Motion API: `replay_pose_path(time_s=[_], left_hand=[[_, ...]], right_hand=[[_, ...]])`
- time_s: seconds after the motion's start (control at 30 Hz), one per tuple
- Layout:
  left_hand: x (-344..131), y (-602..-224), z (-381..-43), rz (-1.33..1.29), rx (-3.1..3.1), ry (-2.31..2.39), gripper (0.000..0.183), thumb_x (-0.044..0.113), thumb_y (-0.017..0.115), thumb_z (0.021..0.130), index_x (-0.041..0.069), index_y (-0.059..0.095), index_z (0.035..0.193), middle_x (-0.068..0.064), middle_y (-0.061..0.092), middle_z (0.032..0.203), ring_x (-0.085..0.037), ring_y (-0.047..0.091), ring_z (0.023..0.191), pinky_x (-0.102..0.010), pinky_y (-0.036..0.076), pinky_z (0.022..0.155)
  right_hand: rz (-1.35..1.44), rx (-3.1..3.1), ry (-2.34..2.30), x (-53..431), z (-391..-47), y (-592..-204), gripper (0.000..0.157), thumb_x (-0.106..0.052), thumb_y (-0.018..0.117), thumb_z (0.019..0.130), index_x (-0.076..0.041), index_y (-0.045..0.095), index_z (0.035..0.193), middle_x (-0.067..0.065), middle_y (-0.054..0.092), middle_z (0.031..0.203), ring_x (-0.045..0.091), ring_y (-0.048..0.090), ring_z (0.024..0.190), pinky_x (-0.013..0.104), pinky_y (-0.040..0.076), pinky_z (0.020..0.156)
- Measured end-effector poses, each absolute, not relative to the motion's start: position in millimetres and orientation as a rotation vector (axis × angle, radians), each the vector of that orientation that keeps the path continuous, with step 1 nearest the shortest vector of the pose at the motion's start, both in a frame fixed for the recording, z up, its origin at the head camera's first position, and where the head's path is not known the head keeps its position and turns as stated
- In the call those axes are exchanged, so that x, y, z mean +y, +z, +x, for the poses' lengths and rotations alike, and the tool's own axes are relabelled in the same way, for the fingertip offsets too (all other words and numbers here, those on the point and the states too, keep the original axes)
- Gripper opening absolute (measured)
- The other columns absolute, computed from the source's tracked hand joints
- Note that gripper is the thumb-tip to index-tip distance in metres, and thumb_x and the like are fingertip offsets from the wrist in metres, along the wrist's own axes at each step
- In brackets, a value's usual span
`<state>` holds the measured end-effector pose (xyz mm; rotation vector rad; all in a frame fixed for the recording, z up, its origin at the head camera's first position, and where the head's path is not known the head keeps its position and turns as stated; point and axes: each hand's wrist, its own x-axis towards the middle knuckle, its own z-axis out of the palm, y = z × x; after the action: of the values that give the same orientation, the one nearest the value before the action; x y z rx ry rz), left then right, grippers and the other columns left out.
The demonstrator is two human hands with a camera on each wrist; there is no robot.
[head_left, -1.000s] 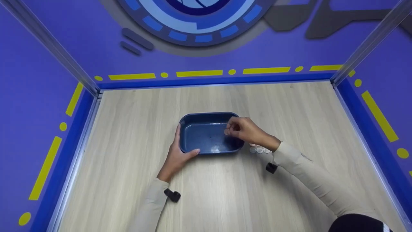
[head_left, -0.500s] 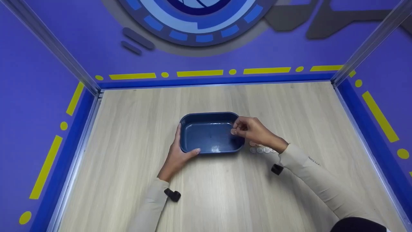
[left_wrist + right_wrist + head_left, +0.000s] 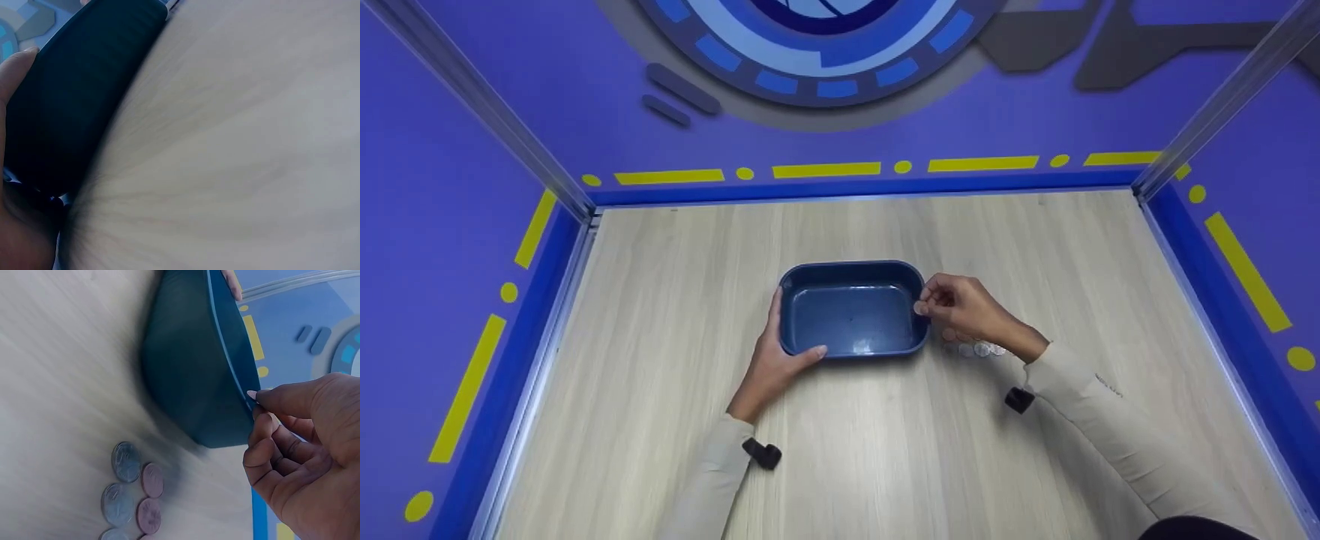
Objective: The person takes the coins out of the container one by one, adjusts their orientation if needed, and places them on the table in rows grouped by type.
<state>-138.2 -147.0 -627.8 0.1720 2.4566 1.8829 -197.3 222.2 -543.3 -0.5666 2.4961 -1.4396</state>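
Observation:
A dark blue plastic container [image 3: 847, 319] with rounded corners stands on the table. My left hand [image 3: 771, 367] holds its left end, the thumb along the near side and the fingers against the left wall. Over the right rim my right hand [image 3: 967, 307] pinches a small coin [image 3: 919, 307] between thumb and fingertips. Beside the container, partly under that hand, several coins lie flat in rows. Silver coins [image 3: 126, 462] and copper-coloured coins [image 3: 152, 480] are both there in the right wrist view. The left wrist view catches mostly the container's dark outer wall [image 3: 67, 95].
The light wood-grain table [image 3: 840, 450] is bordered by blue-purple panels [image 3: 840, 142] at the back and sides, with metal posts at the corners. Black wrist cameras [image 3: 762, 454] hang below both sleeves.
My right hand has moved right with the coin, from above the container's inside to its right rim. More of the coins on the table show. The left hand and container have stayed put.

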Motion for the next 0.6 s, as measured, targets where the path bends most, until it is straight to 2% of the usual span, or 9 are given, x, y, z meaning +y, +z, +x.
replay_pose_path(time_s=[0.3, 0.6], left_hand=[[-146.4, -627.1, -137.8, 0.167, 2.455, 1.886, 0.129, 0.037, 0.096, 0.085, 0.029, 0.008, 0.179, -0.011, 0.018, 0.183, -0.035, 0.020, 0.167, -0.062, 0.019, 0.133], [-146.8, -627.4, -137.1, 0.173, 2.449, 1.877, 0.129, 0.038, 0.094, 0.086, 0.028, 0.006, 0.179, -0.011, 0.017, 0.184, -0.037, 0.019, 0.168, -0.063, 0.019, 0.132]], right_hand=[[-0.522, 2.542, -1.426, 236.1, -195.4, -543.7, 0.005, -0.002, 0.079, 0.099, -0.001, 0.075, 0.101, 0.007, 0.073, 0.088, 0.016, 0.065, 0.079, 0.021, 0.051, 0.072], [-0.511, 2.598, -1.402, 251.8, -191.6, -546.4, 0.006, -0.001, 0.079, 0.099, 0.001, 0.075, 0.103, 0.009, 0.074, 0.091, 0.016, 0.065, 0.081, 0.020, 0.052, 0.074]])
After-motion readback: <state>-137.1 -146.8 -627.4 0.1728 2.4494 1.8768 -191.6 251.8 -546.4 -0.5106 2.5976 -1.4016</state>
